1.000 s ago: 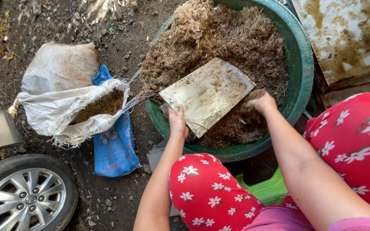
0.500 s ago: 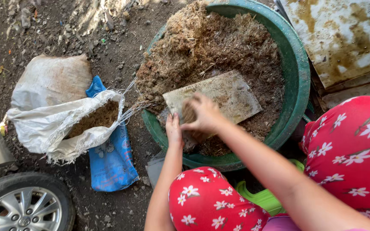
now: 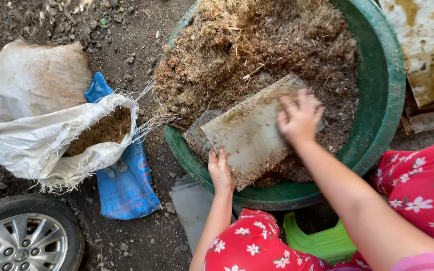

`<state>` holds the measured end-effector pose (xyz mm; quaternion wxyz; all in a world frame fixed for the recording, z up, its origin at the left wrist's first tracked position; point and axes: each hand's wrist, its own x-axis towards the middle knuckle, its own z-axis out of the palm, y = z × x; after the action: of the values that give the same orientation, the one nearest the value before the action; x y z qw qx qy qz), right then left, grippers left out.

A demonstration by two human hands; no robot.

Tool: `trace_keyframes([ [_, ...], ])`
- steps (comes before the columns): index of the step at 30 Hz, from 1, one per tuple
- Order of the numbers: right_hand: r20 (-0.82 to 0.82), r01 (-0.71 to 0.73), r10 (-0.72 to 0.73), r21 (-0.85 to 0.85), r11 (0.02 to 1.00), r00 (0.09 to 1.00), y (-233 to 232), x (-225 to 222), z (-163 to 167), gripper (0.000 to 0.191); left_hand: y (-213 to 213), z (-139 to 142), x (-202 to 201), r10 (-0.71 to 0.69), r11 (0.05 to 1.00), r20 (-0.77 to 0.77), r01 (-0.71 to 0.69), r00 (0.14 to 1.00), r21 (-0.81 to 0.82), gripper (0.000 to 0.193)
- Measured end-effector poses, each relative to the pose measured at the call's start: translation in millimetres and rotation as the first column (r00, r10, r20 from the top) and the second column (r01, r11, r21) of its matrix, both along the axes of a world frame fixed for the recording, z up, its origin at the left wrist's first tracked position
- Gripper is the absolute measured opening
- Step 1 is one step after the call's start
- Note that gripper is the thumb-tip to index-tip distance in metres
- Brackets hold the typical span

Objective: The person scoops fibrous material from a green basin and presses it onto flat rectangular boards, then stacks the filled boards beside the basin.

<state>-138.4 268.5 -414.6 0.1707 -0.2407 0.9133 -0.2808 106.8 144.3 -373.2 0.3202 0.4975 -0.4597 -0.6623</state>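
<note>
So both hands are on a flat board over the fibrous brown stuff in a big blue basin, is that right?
Not quite: the basin is green, not blue, as the head view shows. Both the left hand and right hand are on the flat board over the fibrous brown material.

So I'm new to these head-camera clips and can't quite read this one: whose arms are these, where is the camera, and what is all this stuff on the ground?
The camera sits on the person's head and looks straight down, so the two bare arms are their own, and the red flowered cloth at the bottom is their clothing over the knees. The left hand grips the near edge of a flat, dirty board; the right hand lies on top of it. The board rests in a big green tub heaped with dry brown fibrous mulch. Left of the tub, on bare dirt, an open white sack holds more of it and lies partly on a blue bag. A car wheel shows in the corner.
</note>
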Motion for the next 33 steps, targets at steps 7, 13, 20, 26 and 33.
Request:
trace_keyframes([
  [7, -0.117, 0.073, -0.074, -0.015, 0.997, 0.99, 30, -31, -49, 0.055, 44, -24, 55, -0.175, 0.984, 0.133, 0.179, 0.976, -0.019, 0.052],
  [13, 0.013, 0.133, -0.133, 0.003, 0.991, 0.991, 32, -4, -34, 0.061, 68, -31, 54, -0.207, 0.955, 0.312, 0.261, 0.927, -0.141, 0.04],
  [20, 0.158, -0.113, 0.118, -0.045, 0.993, 0.98, 11, 142, 39, 0.069, 58, -16, 35, -0.154, 0.936, 0.385, 0.259, 0.91, -0.238, 0.039],
  [26, 0.013, -0.146, 0.146, -0.034, 0.989, 0.989, 6, 141, 31, 0.068, 56, -27, 38, -0.081, 0.872, 0.476, 0.293, 0.876, -0.392, 0.042],
  [33, 0.121, 0.277, -0.295, 0.147, 0.949, 0.948, 6, 1, -27, 0.066, 51, -17, 32, -0.055, 0.997, 0.228, 0.065, 0.972, -0.039, 0.042],
])
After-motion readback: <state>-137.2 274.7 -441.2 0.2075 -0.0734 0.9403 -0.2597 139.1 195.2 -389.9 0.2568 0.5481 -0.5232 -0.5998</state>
